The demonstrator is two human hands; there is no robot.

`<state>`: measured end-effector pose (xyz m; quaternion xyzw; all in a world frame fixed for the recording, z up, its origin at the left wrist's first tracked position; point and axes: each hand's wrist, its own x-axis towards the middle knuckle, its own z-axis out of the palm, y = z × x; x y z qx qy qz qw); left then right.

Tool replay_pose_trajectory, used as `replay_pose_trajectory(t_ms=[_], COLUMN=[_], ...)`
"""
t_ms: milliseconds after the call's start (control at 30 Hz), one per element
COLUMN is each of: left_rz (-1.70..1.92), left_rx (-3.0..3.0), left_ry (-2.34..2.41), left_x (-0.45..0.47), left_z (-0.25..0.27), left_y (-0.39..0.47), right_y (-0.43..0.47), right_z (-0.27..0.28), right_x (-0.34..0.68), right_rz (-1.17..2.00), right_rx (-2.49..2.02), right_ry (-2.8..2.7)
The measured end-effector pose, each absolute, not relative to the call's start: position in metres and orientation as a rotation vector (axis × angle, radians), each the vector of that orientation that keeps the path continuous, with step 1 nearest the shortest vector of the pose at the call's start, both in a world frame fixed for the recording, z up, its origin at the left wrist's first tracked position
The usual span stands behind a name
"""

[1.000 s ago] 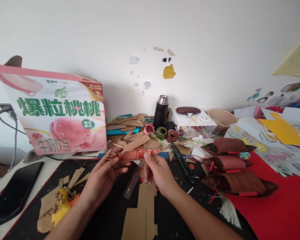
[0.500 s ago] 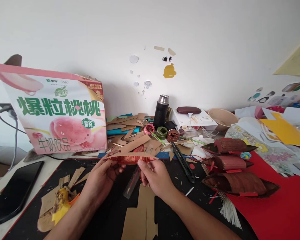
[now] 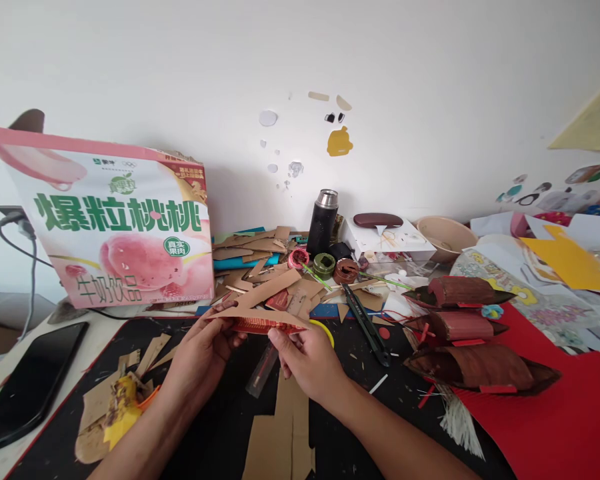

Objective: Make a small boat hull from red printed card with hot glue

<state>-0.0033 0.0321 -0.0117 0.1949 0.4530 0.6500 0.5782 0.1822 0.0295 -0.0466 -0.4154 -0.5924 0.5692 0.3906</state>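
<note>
Between my two hands is a folded cardboard piece (image 3: 260,323), brown along its upper edge and printed red inside, shaped like a small boat hull. My left hand (image 3: 207,350) is closed round its left end. At the right end, my right hand (image 3: 305,353) pinches it, thumb on the red inner face. Beneath the hands lie a clear plastic ruler (image 3: 261,373) and a cut brown cardboard sheet (image 3: 279,437). A yellow ring (image 3: 328,331), probably a tape roll, shows behind my right hand. To the right of it lies a black utility knife (image 3: 365,323).
Three brown model boats (image 3: 485,367) sit at the right by red paper (image 3: 575,400). Cardboard scraps, open paint jars (image 3: 324,265) and a black thermos (image 3: 322,223) stand behind the hands. A large drink carton (image 3: 130,227) and a phone (image 3: 30,383) are at the left.
My hands have shifted the cardboard piece slightly left and tilted it. My right hand has moved left and a little lower, and the yellow ring behind it now shows.
</note>
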Motion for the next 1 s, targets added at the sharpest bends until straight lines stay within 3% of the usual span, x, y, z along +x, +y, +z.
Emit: replay_pose_trajectory(t_ms=[1000], left_rz=[1.445], left_rx=[0.491], left_ry=[1.075], left_x=[-0.003], left_z=[-0.01], left_y=[0.029], right_y=[0.033], right_z=[-0.03], right_x=[0.182], right_rz=[1.491], right_rx=[-1.106], right_ry=[-1.487])
